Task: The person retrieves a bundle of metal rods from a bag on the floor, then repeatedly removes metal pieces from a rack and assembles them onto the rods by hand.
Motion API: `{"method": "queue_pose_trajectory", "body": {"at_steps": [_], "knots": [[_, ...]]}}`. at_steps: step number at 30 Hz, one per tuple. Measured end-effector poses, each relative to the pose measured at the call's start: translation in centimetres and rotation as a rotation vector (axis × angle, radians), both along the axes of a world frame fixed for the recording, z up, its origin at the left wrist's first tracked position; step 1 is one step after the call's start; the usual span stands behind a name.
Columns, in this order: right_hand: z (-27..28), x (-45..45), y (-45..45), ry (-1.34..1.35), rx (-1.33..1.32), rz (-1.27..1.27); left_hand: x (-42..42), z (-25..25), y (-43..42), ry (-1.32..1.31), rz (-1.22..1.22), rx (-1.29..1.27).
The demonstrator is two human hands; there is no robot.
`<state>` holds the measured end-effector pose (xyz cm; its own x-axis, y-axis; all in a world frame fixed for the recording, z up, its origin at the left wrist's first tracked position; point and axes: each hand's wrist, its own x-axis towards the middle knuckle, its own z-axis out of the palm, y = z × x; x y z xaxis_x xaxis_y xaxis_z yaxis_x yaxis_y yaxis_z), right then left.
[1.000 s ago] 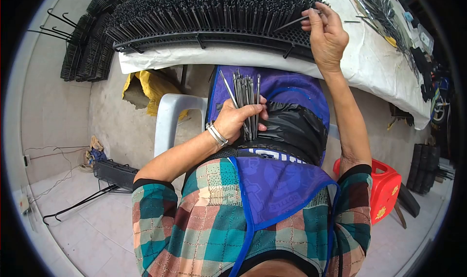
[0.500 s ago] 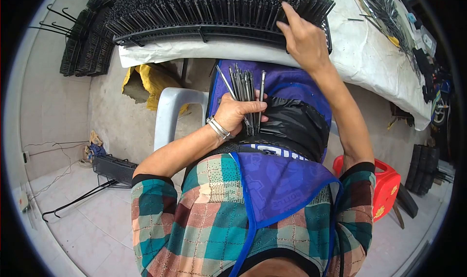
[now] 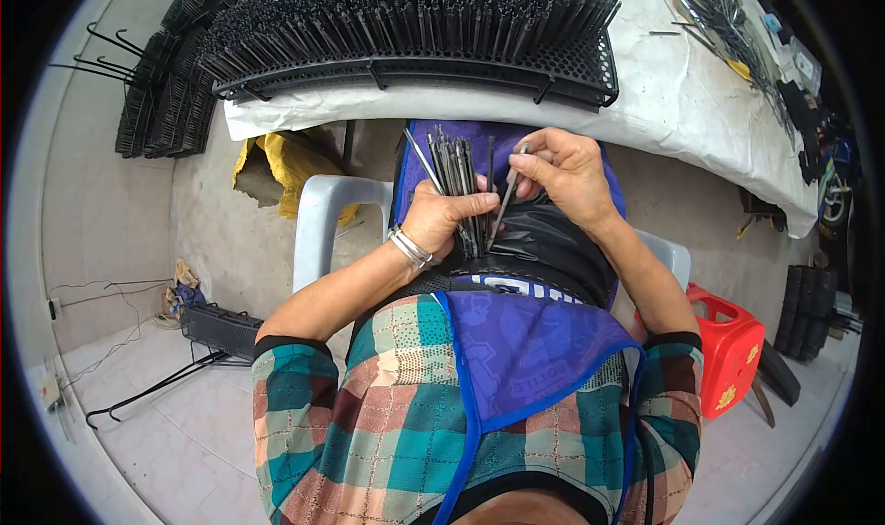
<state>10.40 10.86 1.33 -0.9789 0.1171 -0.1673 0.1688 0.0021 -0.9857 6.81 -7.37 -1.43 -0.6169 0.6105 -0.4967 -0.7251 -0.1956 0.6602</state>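
A bundle of thin dark rods (image 3: 454, 170) stands roughly upright in my left hand (image 3: 441, 219), whose thumb lies across it above my lap. Just right of the bundle, my right hand (image 3: 567, 176) pinches the upper end of a single rod (image 3: 506, 202), which slants down toward the bundle's lower end. Beyond both hands, a long black perforated rack (image 3: 576, 64) is densely filled with upright dark rods (image 3: 406, 18). Several of its holes at the right end hold no rods.
The rack rests on a table with a white cover (image 3: 664, 138). More rods (image 3: 724, 18) lie at the back right. A yellow sack (image 3: 293, 170) is under the table, a grey chair arm (image 3: 318, 221) at left, a red stool (image 3: 730, 354) at right.
My right hand has moved from the rack down to the bundle and now pinches one rod. My left hand has stayed nearly in place with its bundle.
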Motion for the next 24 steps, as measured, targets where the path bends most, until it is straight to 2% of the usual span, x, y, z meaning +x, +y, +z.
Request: {"method": "queue_pose_trajectory", "body": {"at_steps": [5,8,11,18,22,24], "knots": [[1.7,-0.5,3.1,0.204,-0.073,-0.218,0.0,-0.3,0.1,0.029,-0.023,0.053],[3.1,-2.3,5.0,0.439,0.089,-0.493,0.0,-0.1,0.0,-0.004,-0.051,0.065],[3.0,-5.1,7.5,0.642,0.255,-0.581,0.1,-0.3,0.1,0.004,-0.088,0.062],[1.6,-9.6,9.1,0.758,0.471,-0.617,0.3,0.1,0.2,0.025,-0.176,0.068],[1.4,-10.2,9.0,0.742,0.688,-0.549,0.2,0.0,0.1,0.025,-0.206,0.056],[2.1,-10.4,8.8,0.743,0.717,-0.514,0.2,0.0,0.1,0.031,-0.216,0.068]]}}
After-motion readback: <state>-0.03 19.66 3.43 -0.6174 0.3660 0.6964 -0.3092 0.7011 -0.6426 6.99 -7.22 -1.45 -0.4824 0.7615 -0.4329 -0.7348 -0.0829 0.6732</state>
